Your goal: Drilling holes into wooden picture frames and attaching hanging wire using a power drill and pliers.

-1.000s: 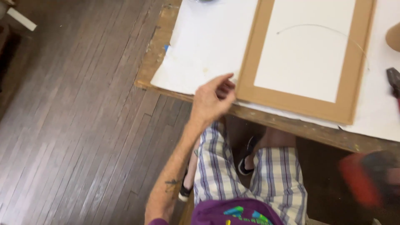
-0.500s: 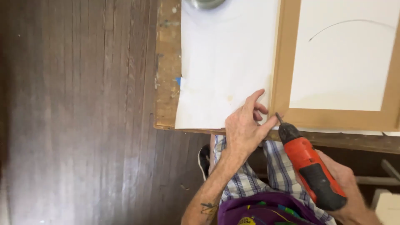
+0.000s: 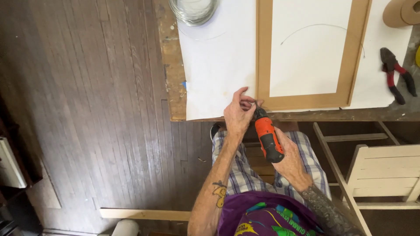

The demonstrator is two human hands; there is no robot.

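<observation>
- Right hand [image 3: 288, 159] is wrapped tight around the orange and black drill [image 3: 267, 137], tip aimed at the near left corner of the frame [image 3: 262, 52]
- Left hand [image 3: 238, 113] sits right at that same corner, fingers curled in and pinched together around the drill's tip; whatever small piece they grip is too tiny to make out
- The frame is a flat brown cardboard-coloured rectangle with a white middle, lying on a white paper sheet [image 3: 218, 61] that covers the counter [image 3: 173, 78]
- A thin curved wire [image 3: 319, 27] arcs across the frame's white middle
- Beyond the frame's far left corner, a coil of silvery wire [image 3: 194, 9] rests on the paper
- Right of the frame, red-handled pliers [image 3: 396, 74] lie on the paper, and further back a roll of brown tape [image 3: 400, 12] sits at the picture's edge
- Below the frame's right side, off the counter, a pale wooden chair [image 3: 380, 170] stands on the dark plank floor [image 3: 87, 109]
</observation>
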